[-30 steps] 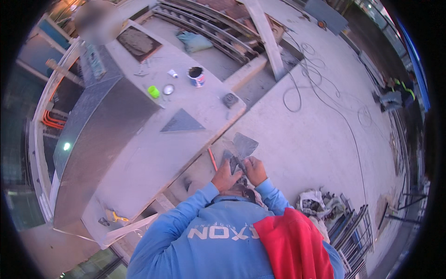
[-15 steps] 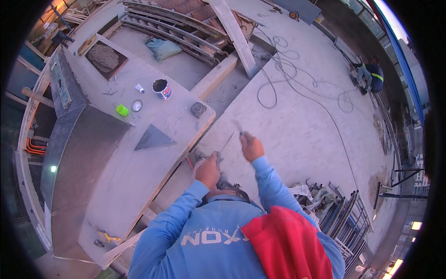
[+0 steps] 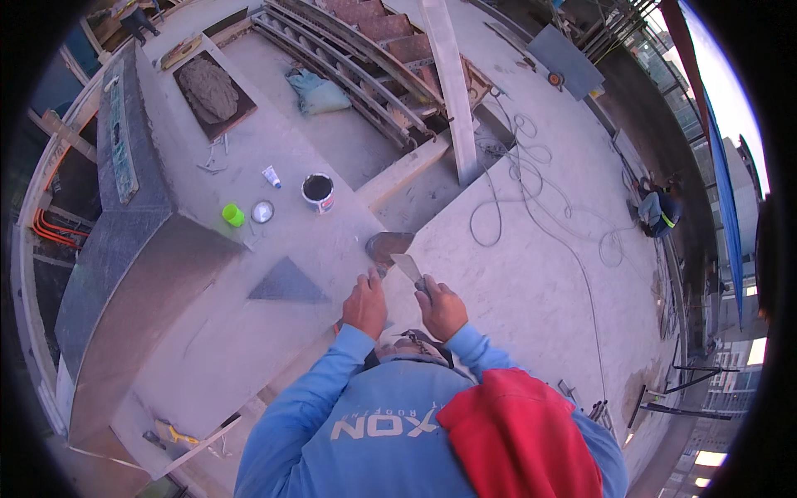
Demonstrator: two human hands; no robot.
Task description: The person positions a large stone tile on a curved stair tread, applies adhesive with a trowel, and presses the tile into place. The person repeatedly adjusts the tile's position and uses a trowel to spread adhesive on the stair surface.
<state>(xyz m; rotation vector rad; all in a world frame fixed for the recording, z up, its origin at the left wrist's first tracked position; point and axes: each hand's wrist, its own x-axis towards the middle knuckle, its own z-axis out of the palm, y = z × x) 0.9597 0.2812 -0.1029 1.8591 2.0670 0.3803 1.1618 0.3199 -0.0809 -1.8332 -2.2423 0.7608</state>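
Just beyond the blue shirt [image 3: 386, 456], the right hand [image 3: 442, 310] gripped a scraper [image 3: 408, 266], its length slanting forward-left toward a wider blade [image 3: 390, 246], which the nearby left hand [image 3: 365, 306] seemingly grasped.

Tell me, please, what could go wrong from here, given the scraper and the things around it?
The blade of the scraper in the right hand leans toward the left hand, so a slip might nick it. The open bucket on the slab could tip if knocked. The cable looped across the floor might trip someone.
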